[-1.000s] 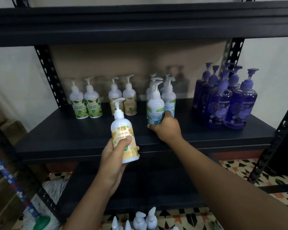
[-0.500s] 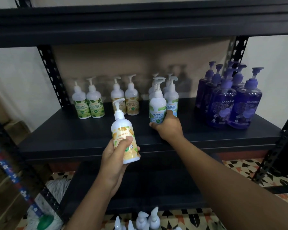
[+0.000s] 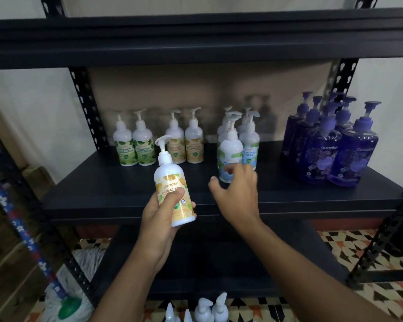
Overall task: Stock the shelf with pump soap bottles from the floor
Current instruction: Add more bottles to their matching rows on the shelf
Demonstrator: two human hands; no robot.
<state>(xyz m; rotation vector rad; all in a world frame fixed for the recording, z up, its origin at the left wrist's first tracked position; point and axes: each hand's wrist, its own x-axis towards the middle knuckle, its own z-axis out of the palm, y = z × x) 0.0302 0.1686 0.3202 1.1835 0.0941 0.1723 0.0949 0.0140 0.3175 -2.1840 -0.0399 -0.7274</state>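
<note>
My left hand [image 3: 159, 217] grips a white pump bottle with an orange label [image 3: 172, 182], held upright in front of the black shelf [image 3: 126, 194]. My right hand [image 3: 237, 194] hovers with fingers spread just in front of the white and blue labelled bottle [image 3: 228, 149], holding nothing. Behind that bottle stand more of its kind [image 3: 250, 145]. At the shelf's back left stand two green labelled bottles [image 3: 134, 145] and two orange labelled ones [image 3: 184, 142]. Several purple bottles [image 3: 330, 145] fill the right side.
Several white pump tops [image 3: 203, 310] show on the patterned floor at the bottom edge. A lower black shelf [image 3: 219, 263] lies under my arms. A mop head [image 3: 68, 296] and patterned handle lean at the left. Perforated black uprights [image 3: 84, 105] frame the shelf.
My right hand has let go of the white and blue bottle and drawn back a little, fingers spreading. My left hand keeps holding the orange labelled bottle in the same place.
</note>
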